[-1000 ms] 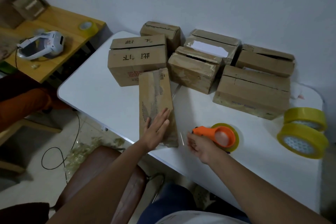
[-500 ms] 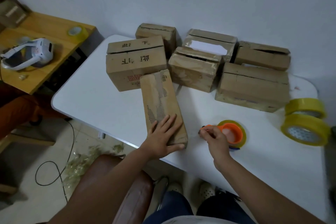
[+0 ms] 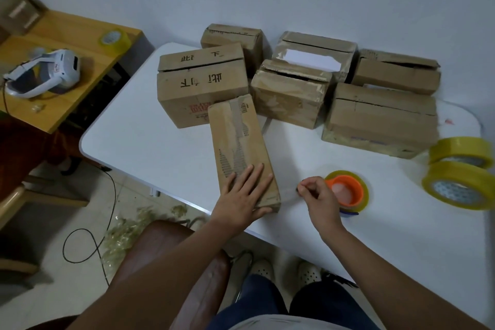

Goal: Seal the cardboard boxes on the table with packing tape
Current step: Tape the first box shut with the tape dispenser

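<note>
A long narrow cardboard box (image 3: 238,142) lies on the white table (image 3: 150,136), its near end at the table's front edge. My left hand (image 3: 245,194) rests flat on that near end, fingers straight, thumb along the front side. My right hand (image 3: 317,195) is just right of the box, fingers curled, pinching the handle end of the orange tape dispenser (image 3: 347,190) with its yellowish roll. A clear strip of tape seems to stretch from the pinch to the box corner. Several more boxes (image 3: 292,96) stand behind.
Two spare yellow tape rolls (image 3: 459,183) lie at the table's right edge. To the left, a wooden desk (image 3: 67,61) holds a white headset (image 3: 45,72) and another tape roll. A brown chair (image 3: 171,254) stands under my left forearm; a cable runs over the floor.
My left hand slid further up the box's near end and the box turned slightly. My right hand and the dispenser moved a little away from the table's front edge.
</note>
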